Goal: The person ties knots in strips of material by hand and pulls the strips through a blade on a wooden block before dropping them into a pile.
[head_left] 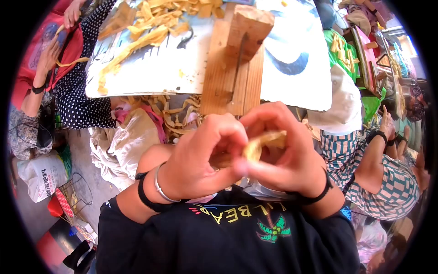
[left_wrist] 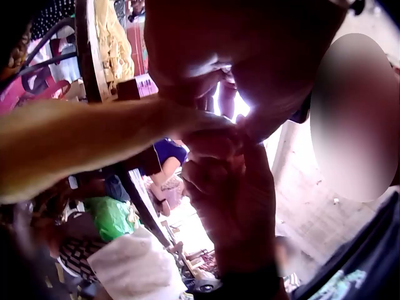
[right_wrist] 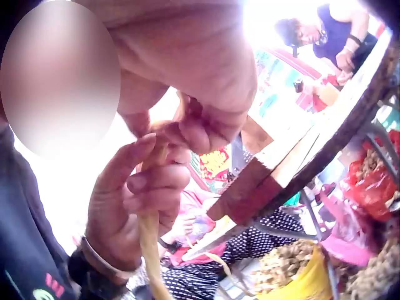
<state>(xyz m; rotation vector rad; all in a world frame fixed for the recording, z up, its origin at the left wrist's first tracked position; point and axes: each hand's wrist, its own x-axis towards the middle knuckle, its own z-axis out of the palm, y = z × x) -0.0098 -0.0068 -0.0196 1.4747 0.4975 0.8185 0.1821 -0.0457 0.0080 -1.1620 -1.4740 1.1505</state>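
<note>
A pale yellow flat strip [head_left: 263, 145] is bent between both hands in front of the black shirt. My left hand [head_left: 196, 155], with a silver bangle and a black band, grips it between thumb and fingers. My right hand [head_left: 294, 153] pinches it from the other side, fingertips right at those of the left. In the right wrist view a long tail of the strip [right_wrist: 150, 250] hangs below the left hand. The left wrist view shows the strip [left_wrist: 75, 140] stretching out to the left edge, and both hands in shadow. Fingers partly hide the part being held.
Ahead stands a white board table [head_left: 191, 68] bearing a wooden block stand [head_left: 230, 77] and a heap of yellow strips [head_left: 164, 23]. More loose strips hang below its front edge. People sit at both sides, one at the left handling a strip. A white bag [head_left: 43, 176] stands on the floor.
</note>
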